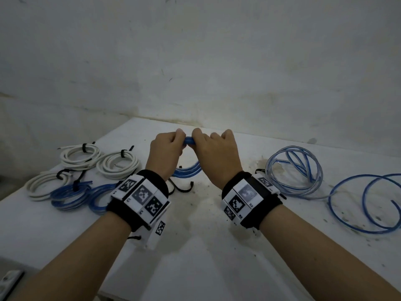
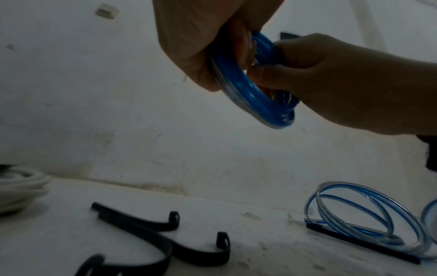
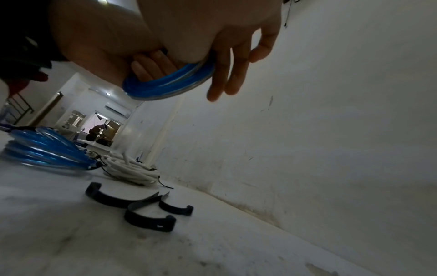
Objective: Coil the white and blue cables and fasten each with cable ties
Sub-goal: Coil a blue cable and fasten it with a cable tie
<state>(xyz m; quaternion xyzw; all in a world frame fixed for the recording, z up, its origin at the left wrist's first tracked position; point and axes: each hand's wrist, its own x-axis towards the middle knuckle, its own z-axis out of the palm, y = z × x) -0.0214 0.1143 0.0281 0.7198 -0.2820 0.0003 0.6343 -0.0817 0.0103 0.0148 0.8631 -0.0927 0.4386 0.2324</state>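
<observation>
Blue cable coil (image 1: 188, 169): untied, gripped by my left hand (image 1: 166, 152) and right hand (image 1: 216, 154). Risk: slackened grip lets loops spring apart before a cable tie (image 1: 184, 187) fastens.

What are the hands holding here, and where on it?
Both the left hand and right hand grip one coiled blue cable, side by side at the top of its loop, raised off the table.

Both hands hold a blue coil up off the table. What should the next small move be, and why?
Probably free the right hand to fetch a loose tie while the left hand keeps the blue coil pinched. The coil looks fully wound, I see no tie on it, and the ties lie on the table just below.
</observation>
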